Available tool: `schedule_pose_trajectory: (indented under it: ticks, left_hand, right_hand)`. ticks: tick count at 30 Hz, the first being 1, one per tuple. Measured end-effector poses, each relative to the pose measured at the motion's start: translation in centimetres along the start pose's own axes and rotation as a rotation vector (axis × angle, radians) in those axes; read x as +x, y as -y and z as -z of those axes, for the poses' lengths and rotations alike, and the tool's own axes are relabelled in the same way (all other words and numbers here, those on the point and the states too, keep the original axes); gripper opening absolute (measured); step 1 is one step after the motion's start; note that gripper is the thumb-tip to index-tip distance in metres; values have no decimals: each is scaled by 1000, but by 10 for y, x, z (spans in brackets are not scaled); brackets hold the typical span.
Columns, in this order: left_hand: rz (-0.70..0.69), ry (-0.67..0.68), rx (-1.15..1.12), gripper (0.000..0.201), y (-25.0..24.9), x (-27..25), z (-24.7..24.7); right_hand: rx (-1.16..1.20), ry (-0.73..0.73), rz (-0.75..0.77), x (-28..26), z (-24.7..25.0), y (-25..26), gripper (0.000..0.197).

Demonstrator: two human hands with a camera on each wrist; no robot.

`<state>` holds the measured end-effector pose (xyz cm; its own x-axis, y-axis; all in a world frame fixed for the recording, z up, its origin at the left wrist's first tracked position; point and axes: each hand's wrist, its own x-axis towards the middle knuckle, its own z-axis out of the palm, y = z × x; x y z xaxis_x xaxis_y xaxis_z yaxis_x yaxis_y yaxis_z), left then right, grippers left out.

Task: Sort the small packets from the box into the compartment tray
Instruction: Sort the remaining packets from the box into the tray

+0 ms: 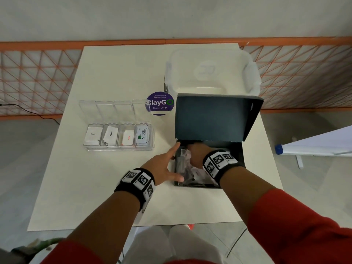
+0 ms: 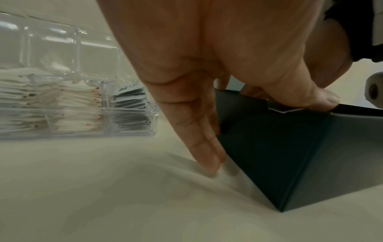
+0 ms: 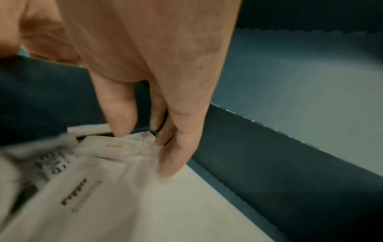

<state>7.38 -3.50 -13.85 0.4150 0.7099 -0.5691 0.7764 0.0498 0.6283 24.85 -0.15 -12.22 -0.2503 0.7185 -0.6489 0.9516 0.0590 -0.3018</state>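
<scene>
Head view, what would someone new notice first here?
Probably the dark box right of centre, lid up, with the right hand down among loose packets while the left hand steadies its left wall. Left of it sits the clear compartment tray, four sections already stacked with packets.

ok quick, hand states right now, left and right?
Left hand: open, straight fingers braced against the side of the dark box.
Right hand: inside the box, fingertips on the packets; grip cannot be told.

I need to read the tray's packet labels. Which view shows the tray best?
Head view: the tray is seen from above, all four compartments and top labels showing. Left wrist view shows it side-on, blurred, only packet stacks edge-on. Right wrist view shows none of it.
</scene>
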Motion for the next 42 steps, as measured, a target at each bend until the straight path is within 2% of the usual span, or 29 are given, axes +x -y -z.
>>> schedule_pose_trajectory:
  ticks: [7, 9, 11, 14, 17, 19, 22, 24, 28, 31, 35, 37, 39, 41, 42]
  left_hand:
    - [18, -9, -7, 117, -3, -3, 0]
    - [20, -8, -18, 116, -3, -3, -1]
    - [25, -9, -18, 116, -3, -3, -1]
    - [27, -11, -12, 116, -2, -1, -2]
    - [21, -18, -22, 116, 0, 0, -3]
    - [17, -20, -40, 116, 3, 1, -3]
    - [12, -19, -67, 115, 5, 2, -3]
    - [16, -19, -59, 116, 5, 2, -4]
    - [19, -32, -52, 116, 5, 2, -4]
    - [22, -36, -49, 116, 5, 3, -5]
    - [28, -35, -54, 116, 5, 2, -5]
    - [28, -32, -55, 116, 4, 1, -4]
    - [27, -28, -51, 116, 3, 1, -4]
    - [25, -33, -52, 115, 3, 1, -4]
    - [24, -36, -55, 115, 3, 0, -4]
  right_hand:
    - [-66, 206, 101, 5, -9, 12, 35]
    - [-20, 173, 98, 3, -5, 8, 34]
    - [-3, 126, 95, 3, -2, 0, 45]
    - [-17, 179, 119, 2, -4, -4, 57]
    - [100, 263, 126, 3, -7, -8, 52]
    - [119, 192, 116, 0, -1, -18, 45]
    - [-48, 94, 0, -5, 12, -41, 43]
    - [-140, 116, -101, -5, 13, -58, 37]
    - [-409, 174, -178, -9, -4, -78, 27]
    - [-501, 187, -243, -12, -12, -80, 14]
    - [-523, 286, -271, -3, -17, -77, 32]
    - [-497, 333, -256, 1, -16, -74, 34]
    - [-361, 371, -207, -2, -11, -64, 24]
    - [144, 447, -222, -2, -9, -52, 4]
    - [453, 463, -243, -1, -8, -46, 9]
